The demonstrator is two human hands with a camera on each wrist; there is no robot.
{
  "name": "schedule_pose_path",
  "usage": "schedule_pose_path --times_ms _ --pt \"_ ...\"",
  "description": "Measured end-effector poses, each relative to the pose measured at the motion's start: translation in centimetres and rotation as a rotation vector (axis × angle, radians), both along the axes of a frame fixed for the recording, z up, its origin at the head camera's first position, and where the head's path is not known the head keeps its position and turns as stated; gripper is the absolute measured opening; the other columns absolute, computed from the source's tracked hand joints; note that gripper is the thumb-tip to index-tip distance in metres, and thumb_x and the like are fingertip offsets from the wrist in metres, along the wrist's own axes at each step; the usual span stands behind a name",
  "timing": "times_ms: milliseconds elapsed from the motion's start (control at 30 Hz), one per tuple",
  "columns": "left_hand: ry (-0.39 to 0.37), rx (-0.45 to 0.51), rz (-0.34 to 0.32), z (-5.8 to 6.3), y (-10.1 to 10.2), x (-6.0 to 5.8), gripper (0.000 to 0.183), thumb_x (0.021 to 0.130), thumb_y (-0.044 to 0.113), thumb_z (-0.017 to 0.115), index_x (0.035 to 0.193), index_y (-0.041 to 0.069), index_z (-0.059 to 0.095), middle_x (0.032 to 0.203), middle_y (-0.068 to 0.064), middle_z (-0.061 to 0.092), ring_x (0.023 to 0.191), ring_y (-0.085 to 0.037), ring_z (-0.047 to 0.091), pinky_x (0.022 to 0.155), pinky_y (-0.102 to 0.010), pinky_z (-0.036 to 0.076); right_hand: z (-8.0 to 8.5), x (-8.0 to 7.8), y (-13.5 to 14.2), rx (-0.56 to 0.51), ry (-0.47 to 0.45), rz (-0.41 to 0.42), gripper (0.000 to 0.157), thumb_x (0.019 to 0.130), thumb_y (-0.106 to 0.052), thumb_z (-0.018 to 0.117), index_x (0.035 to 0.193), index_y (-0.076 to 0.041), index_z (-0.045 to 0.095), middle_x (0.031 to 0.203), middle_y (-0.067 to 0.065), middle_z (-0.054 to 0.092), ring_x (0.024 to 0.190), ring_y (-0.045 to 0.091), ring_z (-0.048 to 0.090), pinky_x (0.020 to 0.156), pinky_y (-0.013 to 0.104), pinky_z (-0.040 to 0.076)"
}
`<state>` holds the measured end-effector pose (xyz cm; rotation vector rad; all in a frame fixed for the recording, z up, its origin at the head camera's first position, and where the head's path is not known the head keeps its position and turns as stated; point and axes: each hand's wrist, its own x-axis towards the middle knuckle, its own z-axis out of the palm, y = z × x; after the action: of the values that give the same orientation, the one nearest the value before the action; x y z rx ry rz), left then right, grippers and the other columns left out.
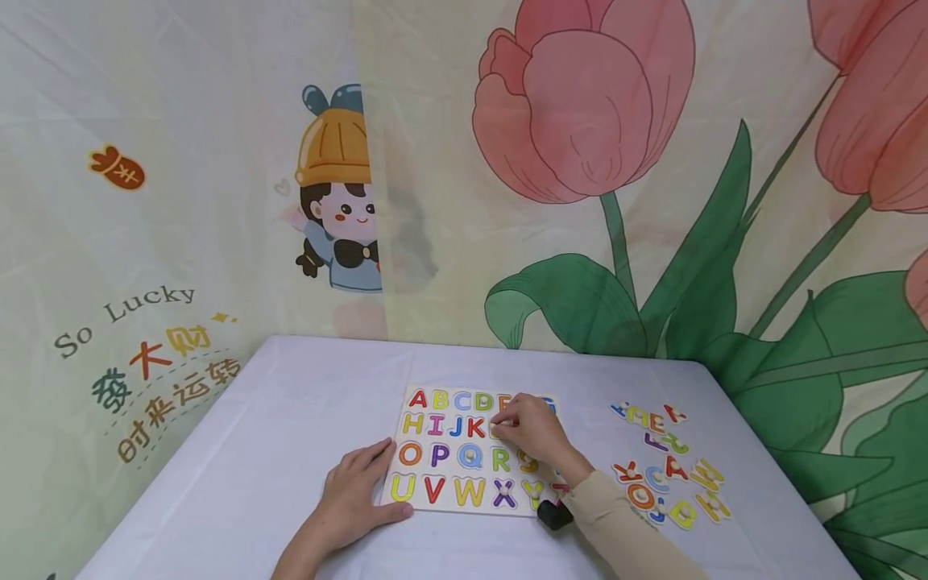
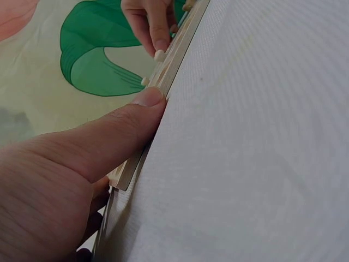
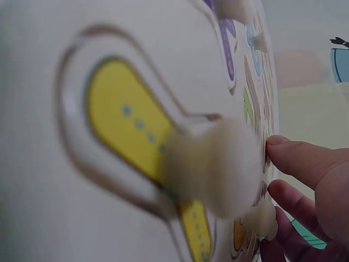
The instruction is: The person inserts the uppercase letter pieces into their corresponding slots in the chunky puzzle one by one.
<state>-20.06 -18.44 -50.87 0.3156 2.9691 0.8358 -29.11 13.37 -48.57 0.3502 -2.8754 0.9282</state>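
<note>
A wooden alphabet puzzle board (image 1: 448,441) with rows of coloured letters lies on the white table. My left hand (image 1: 355,491) rests at its near left corner, fingers extended along the left edge; the thumb (image 2: 125,128) presses the near edge in the left wrist view. Over the second row, just right of the K, my right hand (image 1: 538,431) pinches a small letter piece (image 1: 500,432), mostly hidden by the fingers. Knobs stand on several letters, among them the Q (image 1: 470,457), the X (image 1: 503,492) and the yellow Y (image 3: 128,120).
Loose letter pieces (image 1: 676,467) lie scattered to the right of the board, some overlapping. A black device (image 1: 554,514) sits at my right wrist, above the board's near right corner. Behind the table hangs a printed cloth (image 1: 435,201) with tulips.
</note>
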Motion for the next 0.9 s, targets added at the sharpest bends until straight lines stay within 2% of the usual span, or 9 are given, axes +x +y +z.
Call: schedule_pose_path --times_ms 400,567,733,900 --pt "0.005 0.004 0.001 -0.2 -0.1 -0.1 0.110 0.076 0.066 0.087 0.163 0.013 0.044 0.167 -0.005 0.042 0.149 -0.035 0.036 0.120 -0.065 0.029 -0.2 0.0 -0.7 0.018 -0.015 -0.038 0.007 0.090 -0.021 0.087 0.097 -0.020 0.086 0.089 -0.003 0.059 0.081 0.014 0.053 0.063 0.025 0.046" --pt "-0.004 0.013 -0.004 0.0 -0.1 0.1 0.111 0.076 0.066 0.087 0.163 0.013 0.044 0.167 -0.006 0.041 0.149 -0.036 0.036 0.120 -0.065 0.029 0.1 0.4 -0.4 0.006 -0.026 -0.017 0.010 0.092 -0.020 0.086 0.102 -0.017 0.086 0.091 -0.003 0.060 0.083 0.014 0.053 0.065 0.024 0.048" --pt "-0.006 0.009 0.001 0.1 0.0 0.0 0.110 0.076 0.065 0.087 0.163 0.013 0.044 0.168 -0.005 0.041 0.149 -0.035 0.036 0.120 -0.065 0.028 1.0 1.1 1.0 -0.010 -0.028 0.013 0.017 0.095 -0.017 0.082 0.112 -0.014 0.085 0.099 -0.001 0.066 0.089 0.016 0.056 0.070 0.027 0.053" --pt "0.000 0.011 0.000 0.1 0.0 -0.1 0.110 0.076 0.065 0.087 0.163 0.014 0.044 0.168 -0.005 0.041 0.149 -0.035 0.036 0.120 -0.064 0.028 2.0 1.6 3.8 -0.001 -0.018 -0.014 0.017 0.094 -0.013 0.082 0.111 -0.013 0.084 0.100 0.000 0.067 0.095 0.020 0.061 0.078 0.032 0.056"
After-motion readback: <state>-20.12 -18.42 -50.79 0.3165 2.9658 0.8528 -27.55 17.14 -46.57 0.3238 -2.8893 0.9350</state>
